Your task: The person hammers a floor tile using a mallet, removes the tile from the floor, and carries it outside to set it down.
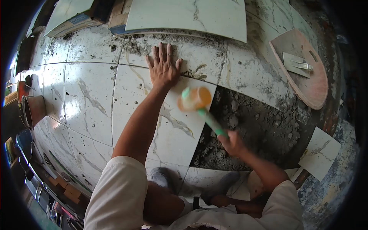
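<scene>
My left hand [165,68] lies flat with fingers spread, across the seam at the far edge of a white marbled floor tile [174,115]. In my right hand [232,143] is the green handle of a rubber mallet [195,99]. Its orange head, blurred by motion, is over the tile's right part; whether it touches the tile I cannot tell. Right of this tile is an untiled patch of dark, crumbly mortar [253,126], partly behind my right hand and forearm.
A pink curved board [303,73] with a metal trowel [298,65] on it lies at the right. Below it rests a cut tile piece [321,153]. Far ahead, a large tile [188,17] sits on boxes. A bucket [33,111] stands at the left.
</scene>
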A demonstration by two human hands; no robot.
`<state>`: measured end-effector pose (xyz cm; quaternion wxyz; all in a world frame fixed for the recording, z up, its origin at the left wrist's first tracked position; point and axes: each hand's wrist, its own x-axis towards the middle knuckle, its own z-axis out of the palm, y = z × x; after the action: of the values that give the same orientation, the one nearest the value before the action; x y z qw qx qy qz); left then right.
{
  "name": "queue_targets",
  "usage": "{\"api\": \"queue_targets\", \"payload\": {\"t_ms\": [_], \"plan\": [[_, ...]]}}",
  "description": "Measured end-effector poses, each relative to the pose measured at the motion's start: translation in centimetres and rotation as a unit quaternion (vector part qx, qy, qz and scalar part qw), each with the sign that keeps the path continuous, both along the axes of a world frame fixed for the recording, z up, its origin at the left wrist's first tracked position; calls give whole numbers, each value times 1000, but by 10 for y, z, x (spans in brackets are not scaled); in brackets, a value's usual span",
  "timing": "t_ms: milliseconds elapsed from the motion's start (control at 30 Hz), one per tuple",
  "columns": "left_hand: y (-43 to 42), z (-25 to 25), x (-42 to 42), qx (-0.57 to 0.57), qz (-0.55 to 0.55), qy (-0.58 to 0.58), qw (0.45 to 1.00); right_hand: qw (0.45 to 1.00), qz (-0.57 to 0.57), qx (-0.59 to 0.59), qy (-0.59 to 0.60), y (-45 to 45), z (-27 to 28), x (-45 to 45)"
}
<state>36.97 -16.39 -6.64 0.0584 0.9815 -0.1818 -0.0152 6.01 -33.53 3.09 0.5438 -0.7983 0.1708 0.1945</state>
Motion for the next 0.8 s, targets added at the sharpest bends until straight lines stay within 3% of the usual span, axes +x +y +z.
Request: {"api": "queue_targets", "payload": {"t_ms": [33,133,167,233,267,367,400,433,500,533,633,733,800], "plan": [[2,0,-10,5,-4,14,1000,1000,-4,5,14,3,20,9],[4,-6,-11,2,-5,1,1000,952,-133,250,-115,3,40,48],[4,-5,-9,0,-7,-5,1000,952,-130,250,-117,7,20,32],[3,-3,-10,-8,-6,-6,1000,990,-84,117,2,9,-28,-18],[3,-4,-11,-8,-6,-8,1000,990,-9,65,126,6,-27,-18],[3,-2,-6,-8,0,-10,1000,989,-62,70,114,-1,4,-6],[3,-2,-11,-10,-5,-6,1000,977,-129,155,71,0,22,9],[1,-3,-7,-12,-5,-10,1000,976,-130,165,-51,-1,33,25],[4,-5,-10,-15,-6,-12,1000,942,-194,227,-156,7,44,43],[4,-5,-11,-18,-6,-12,1000,953,-148,187,-186,6,18,28],[2,-3,-9,-7,-2,-8,1000,996,29,0,84,-3,-15,-11],[3,-3,-10,-4,-1,-6,1000,999,-5,-10,52,-21,15,7],[0,-3,-11,-15,-1,-22,1000,985,-106,121,-55,-21,38,38]]}}
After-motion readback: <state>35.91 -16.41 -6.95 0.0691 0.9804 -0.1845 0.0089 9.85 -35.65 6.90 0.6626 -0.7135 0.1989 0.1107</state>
